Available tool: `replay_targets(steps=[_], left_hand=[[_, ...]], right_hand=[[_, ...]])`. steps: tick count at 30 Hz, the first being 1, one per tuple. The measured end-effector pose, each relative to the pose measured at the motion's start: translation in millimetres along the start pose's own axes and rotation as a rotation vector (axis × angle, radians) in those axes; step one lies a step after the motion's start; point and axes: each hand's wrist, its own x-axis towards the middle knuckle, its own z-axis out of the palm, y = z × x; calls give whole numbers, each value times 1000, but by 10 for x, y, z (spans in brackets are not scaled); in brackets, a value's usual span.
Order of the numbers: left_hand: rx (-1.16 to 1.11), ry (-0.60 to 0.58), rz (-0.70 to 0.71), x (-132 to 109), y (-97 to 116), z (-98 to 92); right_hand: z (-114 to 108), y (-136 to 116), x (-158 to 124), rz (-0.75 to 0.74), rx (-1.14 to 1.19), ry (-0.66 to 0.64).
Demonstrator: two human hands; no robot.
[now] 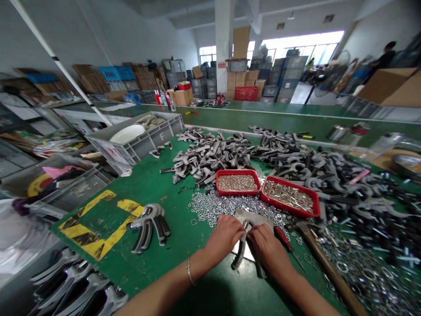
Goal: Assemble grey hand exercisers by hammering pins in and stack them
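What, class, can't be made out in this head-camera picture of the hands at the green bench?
In the head view:
The metal piece: its middle is hidden by the left hand and right hand.
The hammer's wooden handle: its end is cut off by the bottom edge.
The small parts in the left red tray: too small to identify.

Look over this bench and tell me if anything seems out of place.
Loose metal nuts lie spilled across the green bench below the red trays, not contained in anything, and a wooden-handled hammer lies among loose washers at right.
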Motion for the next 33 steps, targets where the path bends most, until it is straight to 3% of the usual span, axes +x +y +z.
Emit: replay_targets(steps=[4,8,11,15,21,23,28,30,33], left_hand=[[89,10,58,13,-15,159],[220,28,164,-26,-57,196],[333,10,267,-33,-73,151],[508,-70,408,65,-8,64],[627,-197,532,220,159,32],[593,-219,495,179,152,23],[229,-182,193,27,36,-112],[125,-138,115,108,-6,-235],[250,-55,41,489,-104,-470]], right_hand=[[-43,12,-24,-87,-36,-46],[-139,24,-160,-118,22,-66],[-238,124,-360,18,86,18],[-436,463,-723,246,41,133],[-705,848,-1310,377,-340,-1],[-715,878,-1429,394,-412,-33],[-700,1031,-1464,399,-306,13],[-764,1063,-1423,420,-232,66],[-924,907,-1340,496,-65,104]])
